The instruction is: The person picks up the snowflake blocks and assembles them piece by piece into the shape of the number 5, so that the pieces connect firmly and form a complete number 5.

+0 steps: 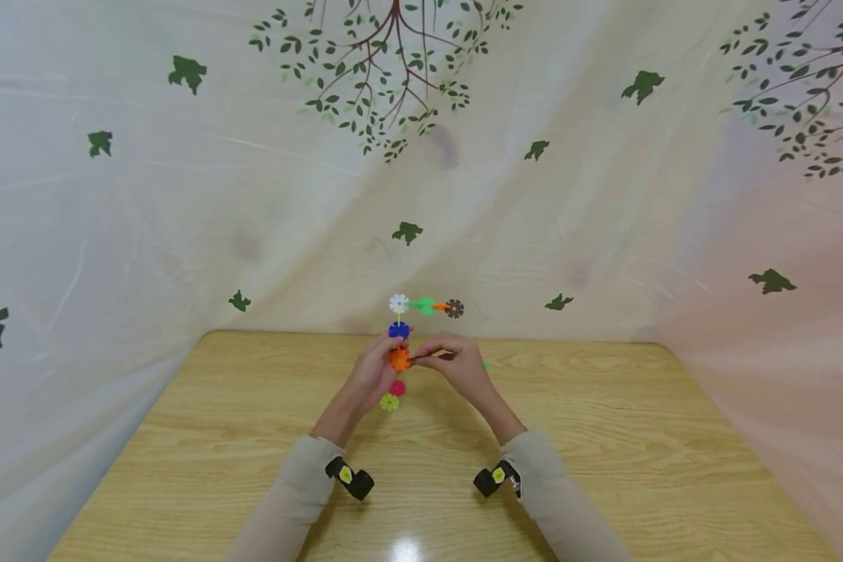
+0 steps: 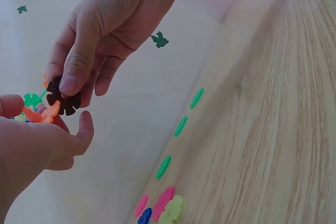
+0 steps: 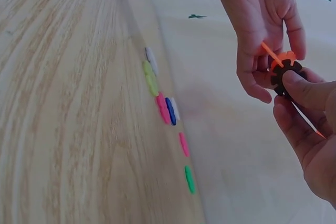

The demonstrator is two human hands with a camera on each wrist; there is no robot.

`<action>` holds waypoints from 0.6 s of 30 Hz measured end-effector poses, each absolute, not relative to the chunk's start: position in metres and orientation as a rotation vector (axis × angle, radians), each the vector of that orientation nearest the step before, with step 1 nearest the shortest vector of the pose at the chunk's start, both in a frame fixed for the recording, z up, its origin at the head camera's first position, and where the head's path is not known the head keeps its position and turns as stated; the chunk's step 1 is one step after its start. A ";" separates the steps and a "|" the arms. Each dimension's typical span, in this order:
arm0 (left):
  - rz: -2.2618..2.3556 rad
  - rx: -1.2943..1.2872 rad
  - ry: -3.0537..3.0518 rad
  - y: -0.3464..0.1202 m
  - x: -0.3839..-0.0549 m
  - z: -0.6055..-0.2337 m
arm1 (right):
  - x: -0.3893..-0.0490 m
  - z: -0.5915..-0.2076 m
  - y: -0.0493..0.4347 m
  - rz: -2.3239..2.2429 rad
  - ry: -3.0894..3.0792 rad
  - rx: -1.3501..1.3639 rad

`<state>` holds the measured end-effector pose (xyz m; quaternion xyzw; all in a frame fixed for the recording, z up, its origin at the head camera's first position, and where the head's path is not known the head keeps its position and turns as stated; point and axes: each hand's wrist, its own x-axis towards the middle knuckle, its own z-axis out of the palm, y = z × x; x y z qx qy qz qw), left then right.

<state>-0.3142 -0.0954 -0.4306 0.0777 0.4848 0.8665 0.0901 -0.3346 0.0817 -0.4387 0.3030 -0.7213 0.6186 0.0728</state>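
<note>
Both hands meet above the far middle of the wooden table (image 1: 604, 437). My left hand (image 1: 392, 357) grips a chain of plastic snowflake discs by its orange disc (image 1: 399, 360). Above that sit a blue disc (image 1: 398, 330), a white disc (image 1: 398, 303), a green disc (image 1: 426, 306) and a brown end disc (image 1: 453, 308). Below hang a pink disc (image 1: 396, 387) and a yellow-green disc (image 1: 389, 402). My right hand (image 2: 68, 85) pinches a separate brown disc (image 2: 64, 102) between thumb and fingers, edge against the orange disc (image 3: 286, 57). The right wrist view shows this brown disc (image 3: 285, 75) beside my left hand (image 3: 262, 35).
Loose discs lie in a row along the table's far edge: green ones (image 2: 180, 126), a pink one (image 2: 163, 202), a blue one (image 3: 171, 111), a yellow-green one (image 3: 150, 77). A pale curtain printed with leaves (image 1: 407, 232) hangs right behind the table. Wrist cameras (image 1: 351, 478) sit on both sleeves.
</note>
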 end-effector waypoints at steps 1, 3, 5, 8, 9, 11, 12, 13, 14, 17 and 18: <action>2.580 0.222 1.440 -0.095 -0.314 -0.430 | -0.334 -0.439 0.081 1.862 -2.164 0.903; 2.578 0.210 1.465 -0.095 -0.313 -0.429 | -0.332 -0.438 0.080 1.866 -2.160 0.890; 2.566 0.205 1.501 -0.095 -0.312 -0.429 | -0.330 -0.437 0.079 1.869 -2.158 0.885; 2.543 0.210 1.570 -0.094 -0.313 -0.431 | -0.327 -0.436 0.079 1.867 -2.154 0.886; 2.536 0.214 1.585 -0.094 -0.313 -0.432 | -0.327 -0.436 0.078 1.863 -2.154 0.890; 2.525 0.224 1.606 -0.093 -0.314 -0.434 | -0.326 -0.436 0.078 1.850 -2.155 0.898; 2.519 0.231 1.613 -0.093 -0.314 -0.435 | -0.326 -0.436 0.078 1.838 -2.158 0.900; 2.513 0.236 1.616 -0.093 -0.314 -0.435 | -0.325 -0.436 0.078 1.830 -2.160 0.902; 2.507 0.243 1.620 -0.093 -0.314 -0.436 | -0.325 -0.436 0.078 1.816 -2.163 0.904; 2.479 0.259 1.634 -0.093 -0.314 -0.437 | -0.324 -0.435 0.077 1.773 -2.166 0.914; 2.466 0.266 1.644 -0.094 -0.314 -0.437 | -0.324 -0.434 0.077 1.757 -2.166 0.918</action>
